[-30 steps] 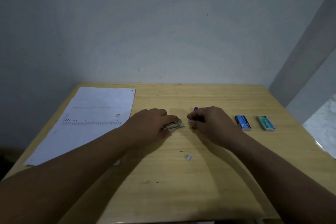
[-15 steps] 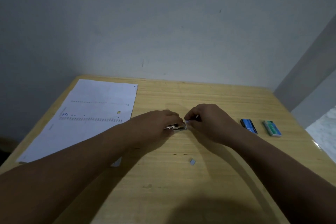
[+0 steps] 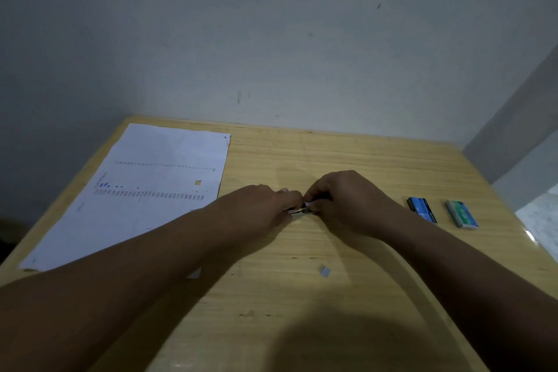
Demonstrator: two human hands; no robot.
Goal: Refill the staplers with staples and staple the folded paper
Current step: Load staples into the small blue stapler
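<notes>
A small metal stapler (image 3: 300, 210) lies on the wooden table (image 3: 332, 296), mostly hidden between my two hands. My left hand (image 3: 259, 208) grips its left part with curled fingers. My right hand (image 3: 341, 201) pinches a small pale staple strip at the stapler's right end, and its fingertips meet the left hand's there. A white printed sheet of paper (image 3: 145, 187) lies flat at the left of the table, partly under my left forearm. A small grey piece of staples (image 3: 325, 270) lies loose on the table nearer to me.
Two small staple boxes lie at the right: a blue one (image 3: 422, 209) and a green one (image 3: 462, 214). A grey wall rises right behind the table. The table's right edge is close to the green box.
My right hand has moved left until its fingertips meet the stapler held by my left hand. The purple part seen behind the right hand earlier is now hidden. The camera has tilted slightly.
</notes>
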